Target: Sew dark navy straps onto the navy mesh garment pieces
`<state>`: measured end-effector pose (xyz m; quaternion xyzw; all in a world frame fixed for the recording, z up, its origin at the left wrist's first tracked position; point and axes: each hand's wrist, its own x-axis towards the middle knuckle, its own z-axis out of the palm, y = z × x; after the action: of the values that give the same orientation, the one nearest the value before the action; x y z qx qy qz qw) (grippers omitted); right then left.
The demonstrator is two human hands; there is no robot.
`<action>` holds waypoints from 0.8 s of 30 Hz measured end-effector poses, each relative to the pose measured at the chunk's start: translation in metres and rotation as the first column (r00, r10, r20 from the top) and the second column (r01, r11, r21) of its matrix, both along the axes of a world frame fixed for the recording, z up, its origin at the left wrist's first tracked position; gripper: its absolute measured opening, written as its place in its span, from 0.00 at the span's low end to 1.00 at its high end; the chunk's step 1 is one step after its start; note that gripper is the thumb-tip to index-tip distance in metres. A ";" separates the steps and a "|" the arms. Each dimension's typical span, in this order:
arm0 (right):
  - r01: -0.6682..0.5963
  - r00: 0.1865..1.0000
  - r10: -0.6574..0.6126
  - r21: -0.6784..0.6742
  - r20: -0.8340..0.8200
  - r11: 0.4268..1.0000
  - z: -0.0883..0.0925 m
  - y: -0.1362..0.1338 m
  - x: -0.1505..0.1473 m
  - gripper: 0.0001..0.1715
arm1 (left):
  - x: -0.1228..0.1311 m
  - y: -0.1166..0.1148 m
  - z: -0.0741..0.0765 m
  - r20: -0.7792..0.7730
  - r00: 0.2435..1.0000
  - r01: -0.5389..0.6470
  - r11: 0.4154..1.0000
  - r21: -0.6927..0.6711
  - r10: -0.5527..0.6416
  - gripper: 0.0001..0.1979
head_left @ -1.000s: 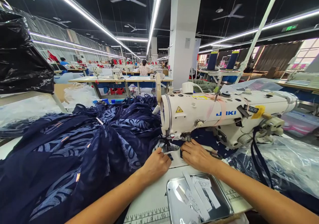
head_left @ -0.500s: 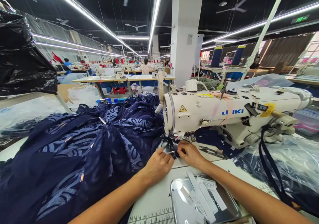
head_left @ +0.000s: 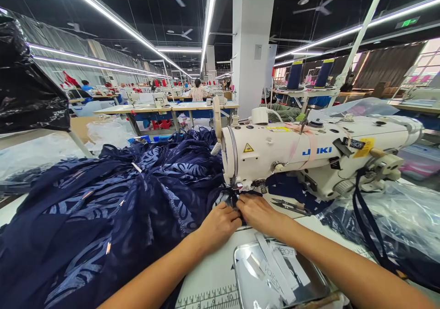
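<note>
A white sewing machine [head_left: 282, 151] stands ahead, its head over a bunch of dark navy fabric [head_left: 161, 203] with lighter blue leaf-like patterns, which spreads far to the left. Just in front of the needle area, my left hand [head_left: 222, 222] is closed with curled fingers on the edge of this fabric. My right hand [head_left: 256, 212] is close beside it, fingers bent and pinching the navy fabric below the presser foot. The fingertips of both are partly hidden. Thread snips [head_left: 290, 206] lie right of my right hand on the machine bed.
Below my hands sits a metal tray [head_left: 247, 281] with printed white labels [head_left: 275, 272]. Clear plastic bags [head_left: 398, 212] and a hanging navy strap [head_left: 367, 226] are at right. A black plastic cover [head_left: 30, 80] hangs at upper left. Thread cones [head_left: 294, 75] stand behind.
My right hand has moved slightly left and closer to the needle, nearer my left hand. My left hand's fingers have settled lower on the fabric. The view has shifted a little.
</note>
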<state>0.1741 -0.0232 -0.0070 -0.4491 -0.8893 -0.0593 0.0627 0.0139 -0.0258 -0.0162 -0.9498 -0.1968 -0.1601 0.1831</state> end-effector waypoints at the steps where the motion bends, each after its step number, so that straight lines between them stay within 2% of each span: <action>1: -0.002 0.999 0.003 -0.010 0.033 1.000 0.002 0.001 -0.003 0.11 | 0.000 0.000 0.000 0.010 1.000 -0.013 1.000 -0.017 0.013 0.11; 3: -0.008 0.999 0.010 -0.043 0.049 0.999 0.005 0.002 -0.008 0.10 | 0.000 0.000 0.001 0.027 0.999 -0.036 0.998 -0.051 0.038 0.11; 5: -0.009 1.000 0.008 -0.088 -0.011 0.996 0.006 0.006 -0.008 0.08 | 0.000 0.000 0.002 0.038 0.998 -0.049 0.995 -0.087 0.053 0.09; 9: 0.004 0.941 -0.072 -0.202 -0.331 0.979 0.000 0.015 0.004 0.09 | 0.001 0.003 0.000 0.044 0.997 -0.058 0.990 -0.128 0.064 0.07; 11: 0.014 0.903 -0.113 -0.234 -0.414 0.972 -0.004 0.018 0.010 0.10 | 0.002 0.003 -0.001 0.037 0.997 -0.060 0.990 -0.130 0.065 0.07; 16: -0.008 0.905 -0.072 -0.187 -0.418 0.982 -0.007 0.008 0.014 0.09 | 0.003 0.001 -0.003 0.054 0.997 -0.054 0.993 -0.103 0.060 0.07; 19: -0.021 0.953 -0.001 -0.069 -0.302 0.997 -0.007 -0.002 0.013 0.08 | 0.003 -0.001 -0.004 0.061 0.997 -0.050 0.996 -0.074 0.055 0.09; 21: -0.007 0.971 0.002 -0.020 -0.239 1.000 -0.009 -0.006 0.013 0.08 | 0.002 -0.002 -0.005 0.059 0.998 -0.035 0.997 -0.066 0.039 0.10; 24: 0.019 0.970 -0.028 -0.040 -0.240 0.999 -0.012 -0.006 0.014 0.08 | 0.004 -0.005 -0.005 0.051 0.999 0.016 0.996 -0.084 -0.012 0.09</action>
<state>0.1880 -0.0294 -0.0185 -0.4645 -0.8707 0.0114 0.1610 0.0177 -0.0311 -0.0216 -0.9537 -0.2015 -0.1770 0.1365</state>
